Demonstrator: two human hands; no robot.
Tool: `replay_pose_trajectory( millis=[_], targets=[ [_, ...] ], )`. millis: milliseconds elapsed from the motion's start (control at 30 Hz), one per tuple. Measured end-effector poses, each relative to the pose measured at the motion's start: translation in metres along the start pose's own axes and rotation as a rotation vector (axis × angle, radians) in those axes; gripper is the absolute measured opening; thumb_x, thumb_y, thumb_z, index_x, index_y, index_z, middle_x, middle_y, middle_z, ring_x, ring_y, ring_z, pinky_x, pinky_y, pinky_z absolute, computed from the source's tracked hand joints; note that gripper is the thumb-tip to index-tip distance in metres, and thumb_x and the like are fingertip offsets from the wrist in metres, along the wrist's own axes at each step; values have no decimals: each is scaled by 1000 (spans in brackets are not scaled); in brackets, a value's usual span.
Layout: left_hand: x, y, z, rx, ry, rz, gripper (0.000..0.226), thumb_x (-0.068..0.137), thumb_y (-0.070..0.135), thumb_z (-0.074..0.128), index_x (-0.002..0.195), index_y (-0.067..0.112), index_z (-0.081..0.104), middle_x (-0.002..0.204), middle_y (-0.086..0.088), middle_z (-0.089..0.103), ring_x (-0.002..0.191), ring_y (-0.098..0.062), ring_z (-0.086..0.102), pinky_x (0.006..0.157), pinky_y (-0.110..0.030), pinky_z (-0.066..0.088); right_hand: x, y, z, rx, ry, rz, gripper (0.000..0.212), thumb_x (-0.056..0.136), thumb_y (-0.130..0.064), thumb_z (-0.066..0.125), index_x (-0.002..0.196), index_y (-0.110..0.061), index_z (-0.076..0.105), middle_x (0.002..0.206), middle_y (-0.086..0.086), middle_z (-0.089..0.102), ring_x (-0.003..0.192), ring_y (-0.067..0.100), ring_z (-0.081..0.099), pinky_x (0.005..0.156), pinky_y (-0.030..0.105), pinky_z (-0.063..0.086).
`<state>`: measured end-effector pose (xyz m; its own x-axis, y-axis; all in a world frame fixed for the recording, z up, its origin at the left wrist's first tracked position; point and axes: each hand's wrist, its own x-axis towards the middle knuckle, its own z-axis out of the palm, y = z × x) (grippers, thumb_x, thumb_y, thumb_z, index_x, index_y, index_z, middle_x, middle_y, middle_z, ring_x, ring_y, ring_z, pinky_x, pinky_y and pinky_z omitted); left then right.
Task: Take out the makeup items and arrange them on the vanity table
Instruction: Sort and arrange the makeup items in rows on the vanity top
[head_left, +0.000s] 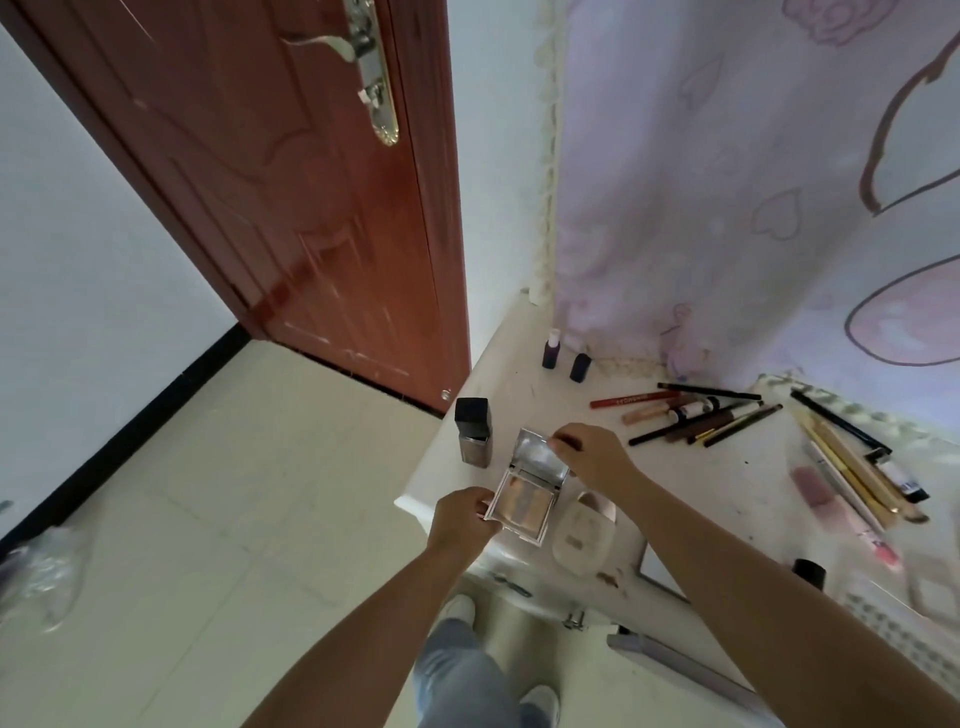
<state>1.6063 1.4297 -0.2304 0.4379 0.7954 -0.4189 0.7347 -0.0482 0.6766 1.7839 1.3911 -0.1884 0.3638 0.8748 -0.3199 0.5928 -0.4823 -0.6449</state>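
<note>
Left hand (464, 519): my fingers pinch the near-left corner of the open compact (527, 493).
Right hand (589, 451): I pinch its raised lid.
Compact: at the desk's (727, 483) near-left corner.
Desk: white, pencils (696, 413) farther right.
Room: red-brown door (291, 197) far left, tiled floor (218, 519).

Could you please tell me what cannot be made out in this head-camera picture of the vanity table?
- Print on the red pencil: too small.
- Open compact: mirror glare; left hand covers its corner, right hand its lid edge.
- Items at the table's right: blurred, cut by the frame edge.
</note>
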Motion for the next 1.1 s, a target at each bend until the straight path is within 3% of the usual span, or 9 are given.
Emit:
replay_pose_trajectory(
  millis=[200, 333, 433, 500, 567, 733, 933, 1033, 1100],
  targets=[
    [3, -5, 4, 130, 24, -32, 23, 80, 11, 68, 100, 3, 63, 102, -10, 68, 95, -22, 62, 74, -18, 41, -3, 2, 0, -16, -34, 0, 29, 96, -25, 42, 91, -2, 59, 78, 3, 56, 78, 17, 50, 59, 11, 33],
    [-4, -4, 2, 201, 98, -3, 23, 85, 16, 62, 104, 4, 60, 105, -8, 66, 98, -23, 61, 79, -24, 45, -11, 24, -10, -107, 28, 1, 29, 96, -16, 38, 112, -1, 57, 114, 14, 62, 103, 25, 55, 89, 30, 40],
    [-15, -4, 5, 217, 120, 75, 20, 88, 20, 57, 103, 7, 60, 103, -4, 66, 94, -18, 61, 77, -23, 45, -23, 50, -18, -493, -200, -147, 45, 88, -8, 46, 133, -15, 42, 143, 3, 40, 132, 22, 33, 110, 32, 28],
    [-22, -1, 10, 221, 73, 123, 19, 88, 22, 57, 103, 10, 59, 102, -3, 65, 92, -16, 61, 77, -22, 44, -31, 59, -16, -716, -338, -246, 61, 86, -3, 46, 141, -23, 29, 153, -4, 19, 139, 22, 17, 111, 35, 29],
    [-25, 5, 17, 205, 11, 149, 22, 87, 21, 58, 106, 11, 59, 104, -4, 64, 94, -17, 60, 79, -23, 44, -33, 62, -10, -831, -369, -304, 63, 88, -4, 45, 143, -25, 23, 154, -6, 14, 139, 21, 17, 108, 35, 33],
    [-28, 25, 30, 144, -195, 160, 38, 83, 20, 63, 117, 8, 52, 103, -7, 61, 96, -24, 60, 85, -29, 48, -32, 67, -3, -819, -310, -372, 54, 91, -15, 47, 141, -22, 29, 142, -1, 37, 128, 20, 33, 103, 33, 36],
    [-25, 33, 42, 345, -296, 209, 53, 75, 31, 72, 116, 9, 47, 122, -10, 44, 103, -26, 53, 86, -32, 47, -50, 81, -7, -673, -295, -314, 55, 90, -23, 51, 140, -18, 31, 139, 1, 39, 125, 20, 36, 103, 27, 31],
    [-29, 34, 50, 580, -266, 286, 65, 74, 41, 71, 124, 12, 41, 125, -6, 37, 108, -24, 49, 89, -32, 47, -62, 87, -5, -518, -255, -257, 52, 90, -26, 52, 138, -15, 35, 134, 5, 43, 121, 19, 41, 101, 23, 31],
    [-30, 33, 54, 647, -178, 349, 52, 83, 38, 61, 123, 12, 41, 126, -7, 41, 112, -24, 48, 91, -33, 46, -69, 86, -4, -456, -207, -227, 46, 92, -30, 49, 135, -15, 41, 130, 7, 47, 117, 19, 45, 97, 23, 33]
  ],
)
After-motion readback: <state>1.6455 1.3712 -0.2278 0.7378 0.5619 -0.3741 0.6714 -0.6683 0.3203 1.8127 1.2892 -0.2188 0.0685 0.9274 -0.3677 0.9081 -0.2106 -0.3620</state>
